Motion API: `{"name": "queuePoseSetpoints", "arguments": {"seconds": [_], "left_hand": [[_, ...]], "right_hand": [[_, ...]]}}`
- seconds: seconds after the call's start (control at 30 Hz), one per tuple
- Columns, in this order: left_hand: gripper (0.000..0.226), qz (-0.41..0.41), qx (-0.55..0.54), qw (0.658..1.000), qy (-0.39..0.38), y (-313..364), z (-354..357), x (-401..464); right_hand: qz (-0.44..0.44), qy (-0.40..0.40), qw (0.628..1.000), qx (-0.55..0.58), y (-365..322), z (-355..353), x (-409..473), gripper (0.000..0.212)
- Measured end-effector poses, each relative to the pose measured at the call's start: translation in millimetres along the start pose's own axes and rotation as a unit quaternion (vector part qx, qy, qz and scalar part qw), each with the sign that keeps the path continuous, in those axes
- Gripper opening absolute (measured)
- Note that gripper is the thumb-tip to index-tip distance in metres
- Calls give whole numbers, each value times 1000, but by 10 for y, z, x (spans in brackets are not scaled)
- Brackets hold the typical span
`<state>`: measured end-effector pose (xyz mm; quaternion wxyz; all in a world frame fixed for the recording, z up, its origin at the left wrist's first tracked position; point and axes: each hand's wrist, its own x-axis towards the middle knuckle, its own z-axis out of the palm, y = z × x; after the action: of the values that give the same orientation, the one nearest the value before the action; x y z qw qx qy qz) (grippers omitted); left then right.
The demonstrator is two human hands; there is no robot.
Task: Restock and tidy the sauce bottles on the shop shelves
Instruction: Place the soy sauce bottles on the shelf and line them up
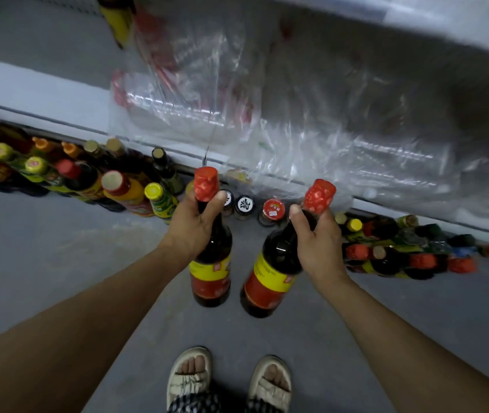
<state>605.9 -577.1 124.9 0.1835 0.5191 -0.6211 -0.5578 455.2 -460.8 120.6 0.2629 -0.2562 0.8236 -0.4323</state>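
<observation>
I hold two dark sauce bottles with red caps and red-and-yellow labels above the grey floor. My left hand [195, 225] grips the neck of the left bottle [210, 272], which hangs upright. My right hand [316, 239] grips the neck of the right bottle [267, 281], which tilts with its base toward the left. Both red caps stick out above my fingers. The white shelf edge [58, 99] runs just ahead of the caps.
Several sauce bottles [73, 177] stand on the floor at the left under the shelf, and more bottles [401, 251] at the right. Small jars [244, 205] stand between them. Crumpled clear plastic wrap [267, 114] lies on the shelf. My sandalled feet [228, 380] are below.
</observation>
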Motion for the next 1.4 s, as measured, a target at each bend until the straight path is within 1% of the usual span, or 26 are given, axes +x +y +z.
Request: {"name": "queuePoseSetpoints", "arguments": {"seconds": [0.07, 0.13, 0.23, 0.33, 0.43, 0.53, 0.6, 0.7, 0.77, 0.9, 1.07, 1.13, 1.2, 1.27, 1.4], "left_hand": [[29, 3, -21, 1000, 16, 367, -120, -82], [35, 21, -37, 999, 22, 737, -238, -165], [45, 39, -48, 998, -4, 1306, -392, -299], [42, 55, -55, 996, -32, 1885, -522, -435], [46, 80, -46, 994, -52, 2435, -620, -592], [46, 109, -35, 991, -71, 2907, -669, -792], [41, 123, -28, 989, -77, 3196, -672, -951], [28, 130, -37, 989, -65, 3587, -653, -1213], [26, 142, -33, 987, -74, 3832, -633, -1402], [21, 169, -32, 978, -116, 4315, -547, -1765], [26, 190, -47, 962, -190, 4931, -351, -2237], [30, 209, -45, 951, -222, 5170, -227, -2437], [31, 227, -33, 941, -248, 5369, -72, -2611], [30, 240, -25, 932, -269, 5550, 101, -2776], [24, 255, -18, 919, -300, 5854, 510, -3094]], "right_hand": [[8, 11, 1000, 28, -310, -197, -32, 30], [13, 30, 998, 53, -639, -417, -71, 21], [24, 63, 993, 92, -1129, -753, -146, 26], [20, 95, 989, 111, -1597, -1101, -231, 27], [8, 117, 986, 119, -2044, -1463, -354, 30], [-15, 163, 981, 105, -2436, -1828, -527, 35], [-23, 192, 975, 110, -2654, -2078, -666, 36], [-36, 230, 966, 109, -2945, -2456, -913, 37], [-40, 247, 963, 102, -3119, -2692, -1104, 36], [-42, 293, 950, 96, -3387, -3190, -1521, 35], [-53, 363, 927, 81, -3569, -3858, -1932, 42], [-67, 387, 917, 73, -3637, -4122, -2053, 44], [-73, 409, 908, 58, -3707, -4378, -2168, 39], [-79, 432, 897, 49, -3752, -4635, -2266, 36], [-89, 471, 875, 66, -3707, -5171, -2407, 34]]}}
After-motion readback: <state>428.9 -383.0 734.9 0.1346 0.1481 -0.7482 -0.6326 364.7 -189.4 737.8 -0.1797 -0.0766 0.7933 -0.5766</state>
